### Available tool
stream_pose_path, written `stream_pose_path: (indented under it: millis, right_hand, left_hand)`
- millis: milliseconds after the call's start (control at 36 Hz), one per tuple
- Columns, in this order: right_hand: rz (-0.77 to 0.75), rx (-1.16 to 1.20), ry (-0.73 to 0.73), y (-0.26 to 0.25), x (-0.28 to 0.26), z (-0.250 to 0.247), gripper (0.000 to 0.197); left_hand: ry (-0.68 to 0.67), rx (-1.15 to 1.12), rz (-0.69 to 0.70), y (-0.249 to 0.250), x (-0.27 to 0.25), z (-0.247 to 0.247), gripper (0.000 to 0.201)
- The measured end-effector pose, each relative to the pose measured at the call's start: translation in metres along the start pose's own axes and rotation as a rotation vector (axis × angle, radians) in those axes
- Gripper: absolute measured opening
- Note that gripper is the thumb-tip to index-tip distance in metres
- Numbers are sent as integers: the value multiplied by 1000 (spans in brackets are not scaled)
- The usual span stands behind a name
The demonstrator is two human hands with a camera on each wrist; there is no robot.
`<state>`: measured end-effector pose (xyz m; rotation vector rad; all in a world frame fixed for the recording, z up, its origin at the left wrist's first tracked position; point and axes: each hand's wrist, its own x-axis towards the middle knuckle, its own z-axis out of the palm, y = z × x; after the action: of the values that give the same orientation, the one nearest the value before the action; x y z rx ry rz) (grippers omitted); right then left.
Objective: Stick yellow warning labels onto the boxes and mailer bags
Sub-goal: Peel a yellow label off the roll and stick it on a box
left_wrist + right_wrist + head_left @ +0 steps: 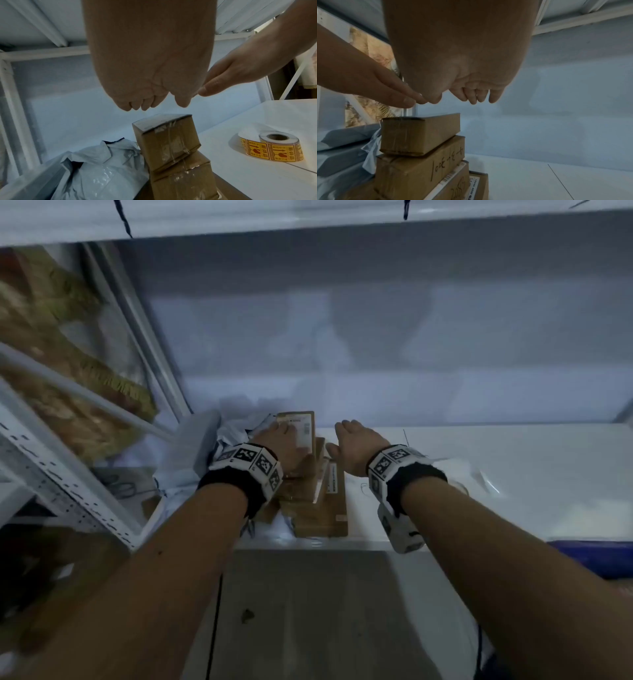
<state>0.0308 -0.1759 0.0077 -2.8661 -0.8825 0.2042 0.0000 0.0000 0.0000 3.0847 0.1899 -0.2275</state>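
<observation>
A stack of taped cardboard boxes (318, 508) stands on the white table (496, 508); the top box (301, 426) (164, 138) (419, 135) carries a white shipping label. My left hand (277, 440) (159, 104) hovers just above that top box, fingers loosely hanging, holding nothing. My right hand (352, 440) (453, 97) hangs beside it over the stack's right edge, also empty and relaxed. Crumpled grey mailer bags (205, 440) (102, 169) (342, 148) lie left of the stack. A roll of yellow warning labels (274, 147) sits on the table to the right.
A white metal rack (68, 491) with wrapped goods stands at the left. A shelf board (308, 220) runs overhead. The white wall closes the back. A blue object (589, 556) lies at the table's near right edge.
</observation>
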Motion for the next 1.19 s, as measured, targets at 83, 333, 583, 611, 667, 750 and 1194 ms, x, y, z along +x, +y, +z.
stream_pose_path:
  millis: [83,333,583,611,667,750,1194]
  right_hand:
    - [37,10,-46,7,6,6,62]
    - [90,-27,-104,35,21,25,57]
    - [122,-12,-100,60,22,51,55]
    - [122,-9,-104,62,21,55,55]
    - [122,-1,-112,64,17,60,56]
    - [129,9,-119,67,13,66,57]
    - [151,62,-51,91,0,59,51]
  left_hand:
    - [-6,-50,-41,7,0,1,61]
    - [-13,-51,-71,21,29,22,82]
    - [1,-82,-64,37,34,36,96]
    - [7,-75,-58,39,33,37,95]
    - [41,-86,-59,42,33,38,91]
    - [77,-110,-78,43,33,36,92]
    - [38,-122,-20,99,18,19,96]
